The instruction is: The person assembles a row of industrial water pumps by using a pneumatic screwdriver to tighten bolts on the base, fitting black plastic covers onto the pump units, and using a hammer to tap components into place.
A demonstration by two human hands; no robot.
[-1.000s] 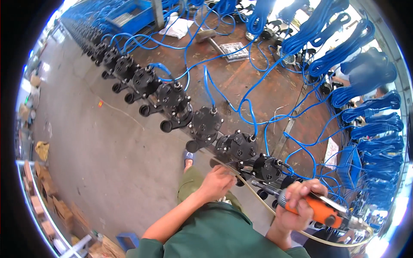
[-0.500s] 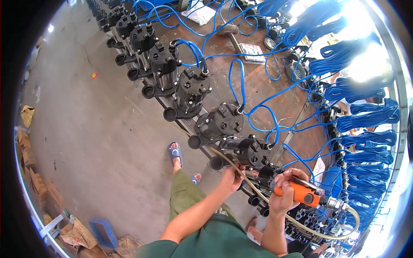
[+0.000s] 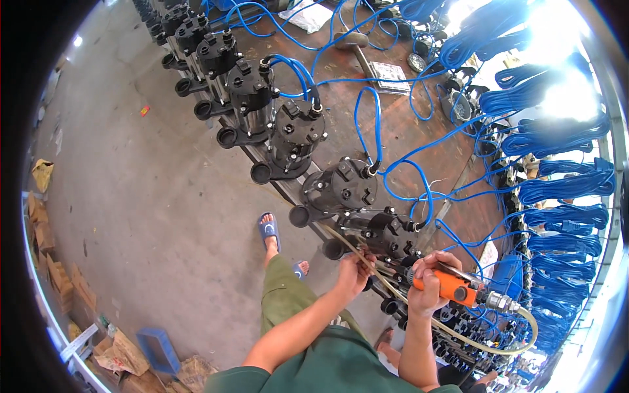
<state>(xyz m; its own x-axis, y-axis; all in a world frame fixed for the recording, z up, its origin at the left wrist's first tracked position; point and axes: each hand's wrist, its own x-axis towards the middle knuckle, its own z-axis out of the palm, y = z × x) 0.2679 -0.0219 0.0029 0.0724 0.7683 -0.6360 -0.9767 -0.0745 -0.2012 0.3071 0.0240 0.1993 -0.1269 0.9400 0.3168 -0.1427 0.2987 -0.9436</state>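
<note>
While my right hand (image 3: 427, 287) has its grip closed round an orange power tool (image 3: 455, 289), pale hose (image 3: 504, 353) looping from its rear, the tool's nose points toward my left hand (image 3: 354, 275) by the near edge of the bench (image 3: 341, 128). Left grip: fingers drawn narrow just beside a black cylindrical unit (image 3: 388, 234) on that edge; whether they hold anything, I cannot tell.

Right grip (image 3: 428, 288) tightly curled

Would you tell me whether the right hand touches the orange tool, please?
Touching: the head view shows the right hand wrapped around the orange tool.
</note>
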